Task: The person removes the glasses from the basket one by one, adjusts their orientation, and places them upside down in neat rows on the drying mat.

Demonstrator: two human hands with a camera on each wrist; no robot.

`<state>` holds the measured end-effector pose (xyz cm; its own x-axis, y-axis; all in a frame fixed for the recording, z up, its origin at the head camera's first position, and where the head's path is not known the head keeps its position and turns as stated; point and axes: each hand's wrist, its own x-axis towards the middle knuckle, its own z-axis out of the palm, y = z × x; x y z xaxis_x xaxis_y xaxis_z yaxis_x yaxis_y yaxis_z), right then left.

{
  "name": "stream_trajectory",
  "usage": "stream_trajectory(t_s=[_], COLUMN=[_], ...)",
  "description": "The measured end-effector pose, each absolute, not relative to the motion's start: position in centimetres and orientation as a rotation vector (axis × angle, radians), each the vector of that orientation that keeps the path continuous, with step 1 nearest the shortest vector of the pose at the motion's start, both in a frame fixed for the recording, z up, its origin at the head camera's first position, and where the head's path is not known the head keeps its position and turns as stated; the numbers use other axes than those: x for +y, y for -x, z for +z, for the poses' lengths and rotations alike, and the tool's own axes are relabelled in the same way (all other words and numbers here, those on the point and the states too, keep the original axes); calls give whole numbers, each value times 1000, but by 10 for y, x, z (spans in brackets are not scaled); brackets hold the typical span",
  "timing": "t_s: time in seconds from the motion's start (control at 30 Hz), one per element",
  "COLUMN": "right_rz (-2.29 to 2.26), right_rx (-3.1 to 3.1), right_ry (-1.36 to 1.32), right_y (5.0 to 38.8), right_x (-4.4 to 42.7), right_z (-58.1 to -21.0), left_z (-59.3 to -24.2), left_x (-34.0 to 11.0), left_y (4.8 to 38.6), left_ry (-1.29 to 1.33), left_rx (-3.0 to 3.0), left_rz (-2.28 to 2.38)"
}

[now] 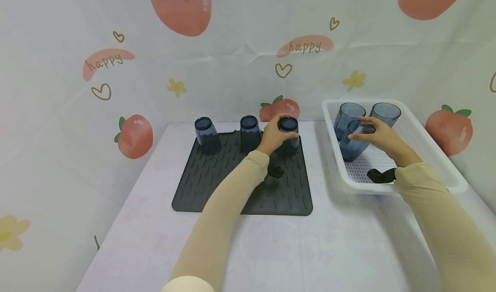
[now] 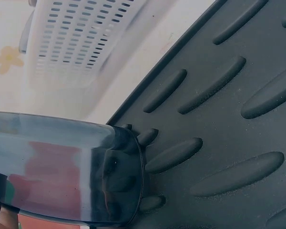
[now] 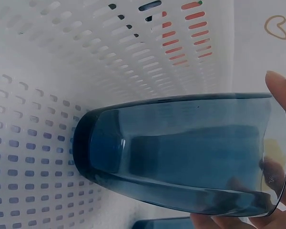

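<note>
With fingers and thumb around it, my left hand (image 1: 272, 135) grips a blue drinking glass (image 1: 289, 144) standing upside down at the back right of a dark ridged drying mat (image 1: 217, 188). In the left wrist view that glass (image 2: 52, 167) has its rim against the mat. My right hand (image 1: 383, 140) holds another blue glass (image 1: 353, 149) near its rim, inside a white perforated basket (image 1: 430, 154). This glass (image 3: 195, 157) is open end up and tilted in the head view. Behind it in the basket stand two more glasses, a left one (image 1: 347, 113) and a right one (image 1: 387, 111).
Two more upside-down glasses stand along the mat's back edge, one at the left (image 1: 208, 137) and one in the middle (image 1: 249, 135). The basket is right of the mat on a white table (image 1: 286, 249). A printed cloth (image 1: 232, 76) hangs behind.
</note>
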<state>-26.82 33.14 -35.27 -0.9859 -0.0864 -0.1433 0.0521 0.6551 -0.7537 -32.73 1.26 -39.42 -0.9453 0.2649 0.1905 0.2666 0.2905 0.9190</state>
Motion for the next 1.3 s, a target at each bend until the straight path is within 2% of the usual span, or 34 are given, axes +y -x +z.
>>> stream_trajectory(t_s=[1.3], right_rz=[-1240], right_rx=[2574], right_ry=[59], right_y=[258], right_x=[330], right_z=[-344], left_z=[-393], left_x=[12], left_y=[326], left_ry=[540], left_rx=[-2512], left_rz=[-1803])
